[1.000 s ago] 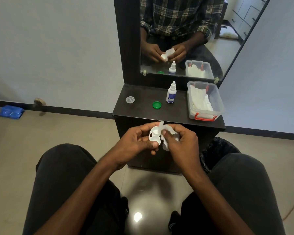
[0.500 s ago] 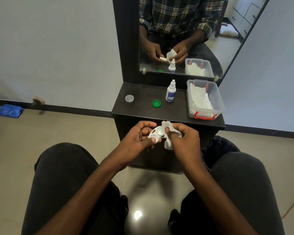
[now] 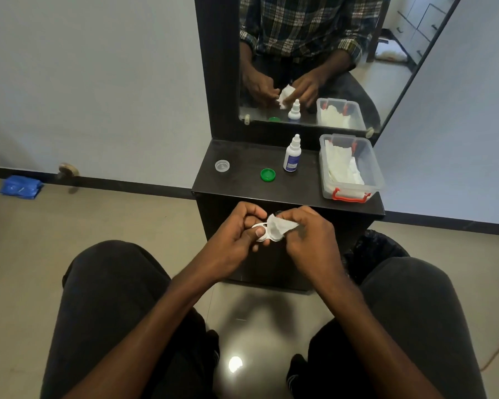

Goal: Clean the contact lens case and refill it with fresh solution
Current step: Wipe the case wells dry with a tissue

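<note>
The person sits facing a dark shelf (image 3: 242, 188) under a mirror (image 3: 314, 61), both hands raised in front of the shelf's near edge. The left hand (image 3: 236, 240) grips the white case (image 3: 261, 231), thumb on top and fingers curled round its left end. The case lies roughly flat, its long axis running left to right between the two hands, with its wells seemingly facing up, though the tissue and fingers hide most of it. The right hand (image 3: 308, 237) pinches a white tissue (image 3: 280, 227), which lies over the case's right end.

On the shelf, well apart from the hands, the bottle (image 3: 292, 154) stands upright, nozzle up. A green cap (image 3: 268, 174) lies just left of it, and a clear cap (image 3: 222, 165) lies farther left. At the shelf's right end sits a clear box (image 3: 376, 180) holding white tissues, its red latch toward the person.
</note>
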